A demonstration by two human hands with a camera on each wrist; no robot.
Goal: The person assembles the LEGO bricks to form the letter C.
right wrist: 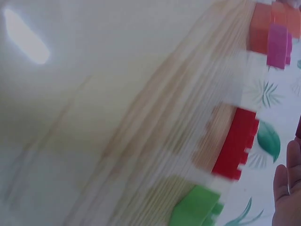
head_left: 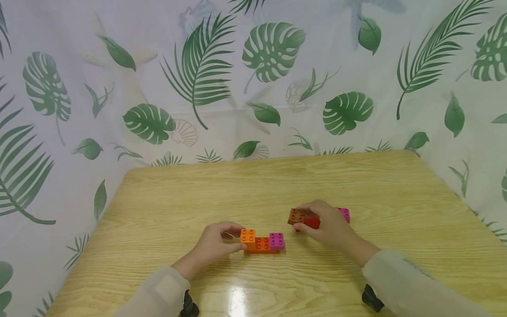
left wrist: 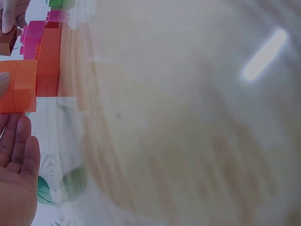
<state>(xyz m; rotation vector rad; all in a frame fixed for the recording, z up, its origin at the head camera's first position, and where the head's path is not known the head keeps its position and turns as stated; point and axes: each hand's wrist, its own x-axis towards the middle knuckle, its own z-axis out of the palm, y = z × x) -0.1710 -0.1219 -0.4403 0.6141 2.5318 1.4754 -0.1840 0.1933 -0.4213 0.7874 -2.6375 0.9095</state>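
My left hand pinches the orange bricks stacked at the left end of a small toy-brick build. A longer orange-red base brick lies beneath them, and a magenta brick tops its right end. In the left wrist view the thumb presses the stack's side, the fingers lying on the opposite side. Farther right, my right hand grips a brown brick between thumb and fingers. Close by the brown brick is a red brick, partly covered by this hand.
Behind the right hand a second magenta brick peeks out. A green brick rests near the red one in the right wrist view. The wooden table runs back to a leaf-print cloth.
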